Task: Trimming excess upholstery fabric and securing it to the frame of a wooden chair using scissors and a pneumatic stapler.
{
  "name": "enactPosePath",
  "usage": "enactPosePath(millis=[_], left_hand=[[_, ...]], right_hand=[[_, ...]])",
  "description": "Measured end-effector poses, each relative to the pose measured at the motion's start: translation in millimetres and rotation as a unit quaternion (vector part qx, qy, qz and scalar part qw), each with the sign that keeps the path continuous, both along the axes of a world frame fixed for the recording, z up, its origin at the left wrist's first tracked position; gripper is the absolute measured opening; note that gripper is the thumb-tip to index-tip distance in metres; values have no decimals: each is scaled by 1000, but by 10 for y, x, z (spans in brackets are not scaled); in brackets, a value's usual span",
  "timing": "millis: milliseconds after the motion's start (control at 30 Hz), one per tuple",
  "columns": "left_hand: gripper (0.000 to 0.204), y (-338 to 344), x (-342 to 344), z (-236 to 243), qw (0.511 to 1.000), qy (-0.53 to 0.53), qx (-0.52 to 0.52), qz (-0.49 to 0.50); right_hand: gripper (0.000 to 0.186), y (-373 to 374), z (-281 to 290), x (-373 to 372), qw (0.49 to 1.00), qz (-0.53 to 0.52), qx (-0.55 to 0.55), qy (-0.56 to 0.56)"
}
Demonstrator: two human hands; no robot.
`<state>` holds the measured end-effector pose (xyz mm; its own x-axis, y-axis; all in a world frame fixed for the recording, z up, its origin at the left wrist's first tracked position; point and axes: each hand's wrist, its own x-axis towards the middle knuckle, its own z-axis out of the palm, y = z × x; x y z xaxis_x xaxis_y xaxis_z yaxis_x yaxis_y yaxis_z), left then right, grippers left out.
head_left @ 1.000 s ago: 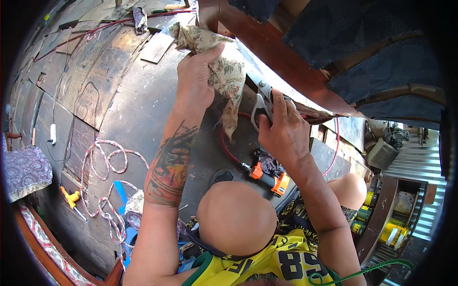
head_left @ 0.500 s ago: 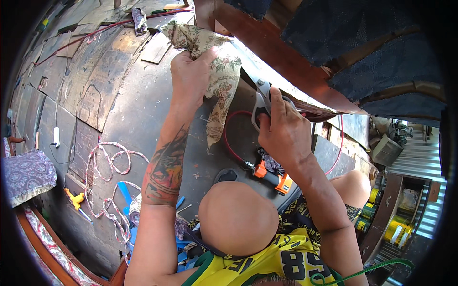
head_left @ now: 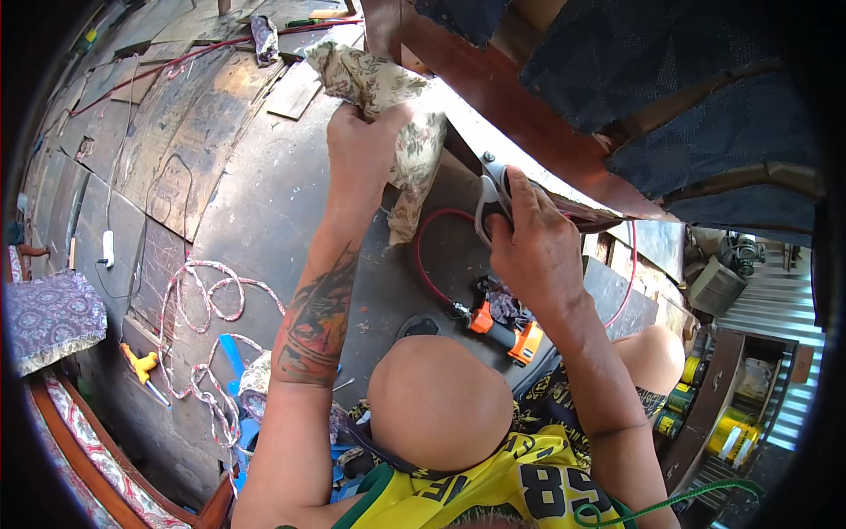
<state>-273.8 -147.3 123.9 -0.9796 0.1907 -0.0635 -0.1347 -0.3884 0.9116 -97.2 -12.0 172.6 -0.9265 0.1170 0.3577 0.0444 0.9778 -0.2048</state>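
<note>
My left hand (head_left: 366,141) is closed around a beige floral fabric strip (head_left: 416,150). Its crumpled upper end spreads above my fingers and its tail hangs beside them. My right hand (head_left: 539,242) grips a pair of scissors (head_left: 491,189) with grey and black handles, to the right of the cloth. Their blades point up and left, along the underside of a brown wooden furniture frame (head_left: 546,110); I cannot tell whether they touch the cloth. Dark blue fabric (head_left: 714,115) covers part of that frame.
An orange and black power tool (head_left: 507,333) on a red hose (head_left: 423,264) lies by my knee. Left are a coiled patterned rope (head_left: 211,313), a yellow-handled screwdriver (head_left: 141,363) and a purple patterned cushion (head_left: 57,322). Wooden shelving (head_left: 705,423) holding yellow spools stands at right.
Both hands have shifted slightly to the right and down. The cloth's hanging tail has swung up a little and looks shorter. Each hand keeps its hold.
</note>
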Motion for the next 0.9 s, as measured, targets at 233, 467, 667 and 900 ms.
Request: enactPosePath(millis=[233,467,667,900], left_hand=[[28,106,-98,160,997,-16,69,42],[23,23,-104,-43,989,121,-74,44],[21,76,-68,-7,953,215,-189,95],[27,51,-21,5,944,242,-188,122]], right_hand=[[50,47,114,209,698,-84,-696,-146],[69,4,-238,130,502,33,-856,-117],[69,-46,-263,-79,498,32,-852,-160],[71,-269,-247,-270,518,25,-843,-143]])
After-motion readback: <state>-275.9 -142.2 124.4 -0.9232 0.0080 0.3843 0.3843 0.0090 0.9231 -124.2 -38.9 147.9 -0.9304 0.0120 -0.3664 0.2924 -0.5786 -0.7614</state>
